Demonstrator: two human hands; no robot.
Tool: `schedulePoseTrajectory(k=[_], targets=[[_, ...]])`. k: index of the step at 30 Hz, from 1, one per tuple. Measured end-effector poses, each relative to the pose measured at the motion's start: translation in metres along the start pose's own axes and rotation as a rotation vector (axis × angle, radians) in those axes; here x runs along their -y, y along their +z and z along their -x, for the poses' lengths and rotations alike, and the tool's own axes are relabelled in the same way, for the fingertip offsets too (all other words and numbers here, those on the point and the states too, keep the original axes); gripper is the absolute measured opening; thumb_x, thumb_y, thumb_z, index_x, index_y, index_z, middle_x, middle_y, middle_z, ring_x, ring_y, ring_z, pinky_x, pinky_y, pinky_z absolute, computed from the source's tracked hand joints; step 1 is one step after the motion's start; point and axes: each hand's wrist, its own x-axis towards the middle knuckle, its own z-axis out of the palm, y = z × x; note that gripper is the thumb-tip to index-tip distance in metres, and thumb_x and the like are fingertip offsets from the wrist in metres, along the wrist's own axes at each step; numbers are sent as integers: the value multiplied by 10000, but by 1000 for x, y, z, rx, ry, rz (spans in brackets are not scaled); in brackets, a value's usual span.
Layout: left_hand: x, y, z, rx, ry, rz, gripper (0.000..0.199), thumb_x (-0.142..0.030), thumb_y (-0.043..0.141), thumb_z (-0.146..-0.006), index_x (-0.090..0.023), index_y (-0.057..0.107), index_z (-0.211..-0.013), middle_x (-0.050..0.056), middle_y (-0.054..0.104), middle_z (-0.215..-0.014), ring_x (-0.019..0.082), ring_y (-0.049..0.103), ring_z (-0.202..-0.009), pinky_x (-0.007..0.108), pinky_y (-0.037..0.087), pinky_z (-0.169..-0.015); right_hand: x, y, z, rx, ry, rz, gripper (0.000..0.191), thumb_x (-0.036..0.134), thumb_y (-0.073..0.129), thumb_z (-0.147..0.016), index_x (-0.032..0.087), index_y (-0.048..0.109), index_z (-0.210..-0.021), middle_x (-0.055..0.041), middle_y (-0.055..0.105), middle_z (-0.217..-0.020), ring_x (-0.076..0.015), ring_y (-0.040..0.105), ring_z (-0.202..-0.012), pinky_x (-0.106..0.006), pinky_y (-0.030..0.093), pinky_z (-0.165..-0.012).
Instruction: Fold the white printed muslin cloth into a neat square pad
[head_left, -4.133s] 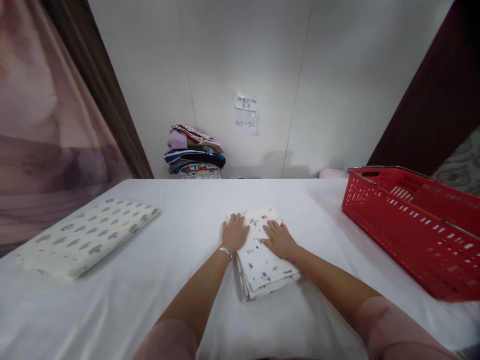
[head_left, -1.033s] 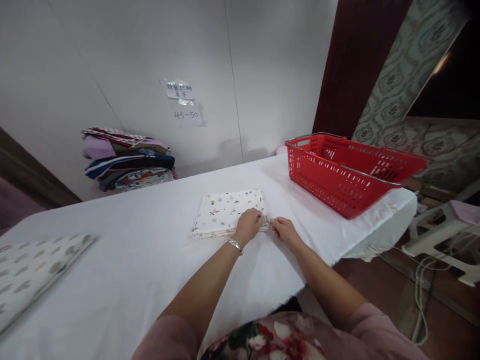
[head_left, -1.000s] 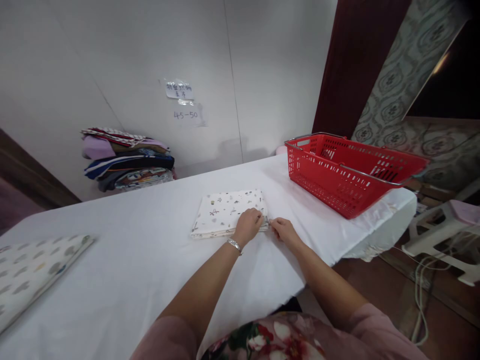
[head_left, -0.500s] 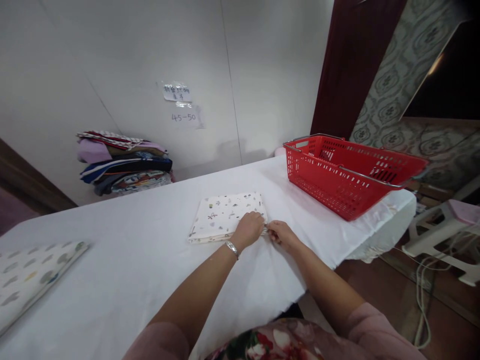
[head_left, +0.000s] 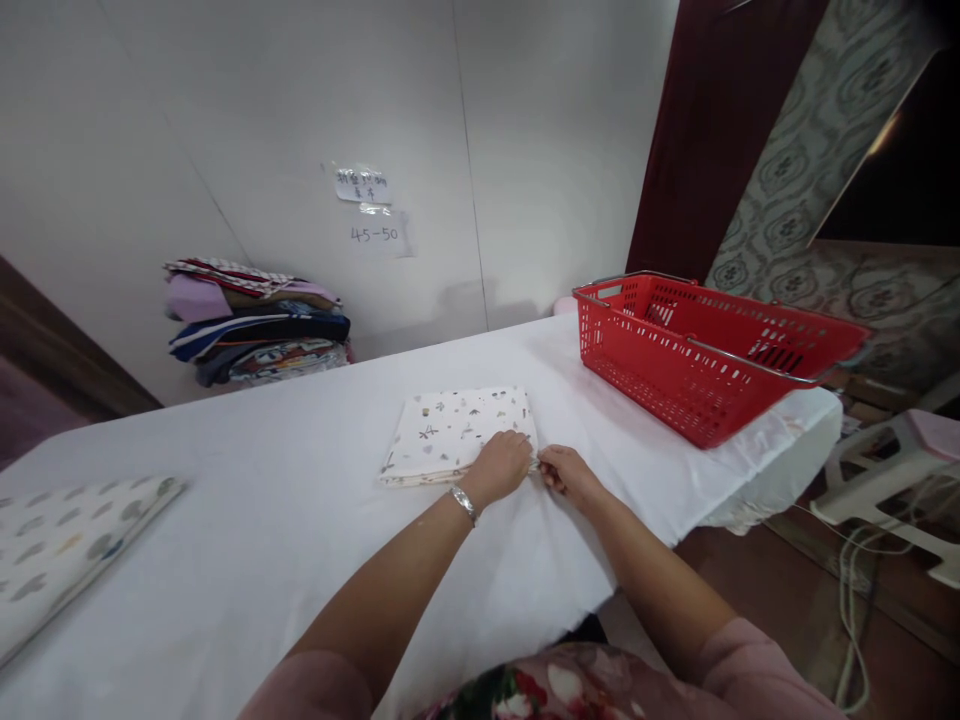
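A folded white cloth (head_left: 442, 430) with small printed leaves and shapes lies flat on the white-covered table (head_left: 285, 540). My left hand (head_left: 504, 465), with a silver bracelet at the wrist, rests on the cloth's near right corner, its fingers curled together on the fabric. Just to the right, my right hand (head_left: 566, 472) pinches the edge of that same corner between thumb and fingers. The fabric under both hands is mostly hidden.
A red basket (head_left: 697, 370) stands at the table's right end. Another patterned folded cloth (head_left: 67, 550) lies at the left. Beyond the far edge is a stack of folded fabrics (head_left: 262, 325). A white stool (head_left: 877, 480) stands at the right.
The view has shifted slightly, so everything appears a little further right. Both hands remain at the cloth's near right corner.
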Motion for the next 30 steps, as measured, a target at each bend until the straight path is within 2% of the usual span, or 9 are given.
schedulePoseTrajectory(k=[5,9,14,19,21,24,28,30], targets=[[-5,9,3,-43,-38,16,115,-177,426,-866,-162,535,-832,60,554,-862,205,492,-819,340,390,-718,1,2,1,-19,-7,19,259,402,573,-700,183,459,-624,46,488,-501,-53,394,-351,-191,144,-315],[-13,11,6,-63,-104,84,109,-183,439,-864,-163,546,-874,61,562,-874,206,495,-855,349,402,-757,1,5,3,-53,-8,135,368,518,605,-698,189,451,-637,58,458,-457,-59,379,-330,-192,146,-310],[-22,11,15,-87,-178,221,126,-210,461,-855,-174,577,-893,55,579,-899,191,509,-876,329,408,-778,-5,2,4,-40,-43,214,368,513,613,-677,187,452,-619,59,447,-435,-60,366,-342,-196,169,-335],[-8,10,34,-143,-222,304,152,-226,460,-862,-196,597,-919,41,602,-931,171,518,-907,306,400,-793,-7,-2,4,-34,-28,254,373,513,611,-661,190,444,-582,64,413,-416,-62,339,-354,-205,183,-358],[5,8,50,-182,-311,290,177,-239,438,-877,-192,607,-900,44,611,-935,170,521,-921,312,397,-812,-7,-3,4,-38,-18,257,376,517,611,-666,187,451,-583,60,419,-427,-63,339,-363,-206,185,-363],[32,2,85,-298,-518,276,197,-234,430,-879,-193,619,-913,42,621,-968,171,521,-949,328,393,-860,-8,-5,4,-48,-7,263,374,509,614,-675,184,456,-580,57,423,-433,-63,342,-372,-203,191,-367],[65,-6,136,-512,-923,314,203,-233,465,-849,-190,620,-973,60,603,-1077,190,514,-1011,356,390,-906,-9,-5,4,-58,-19,282,379,506,620,-676,185,451,-567,55,418,-416,-65,340,-369,-201,201,-365],[75,-7,154,-523,-1138,429,222,-283,475,-845,-185,619,-981,67,607,-1074,189,543,-969,347,415,-872,-9,-4,3,-63,-25,275,389,517,624,-670,188,445,-562,57,412,-408,-67,337,-361,-203,201,-359]])
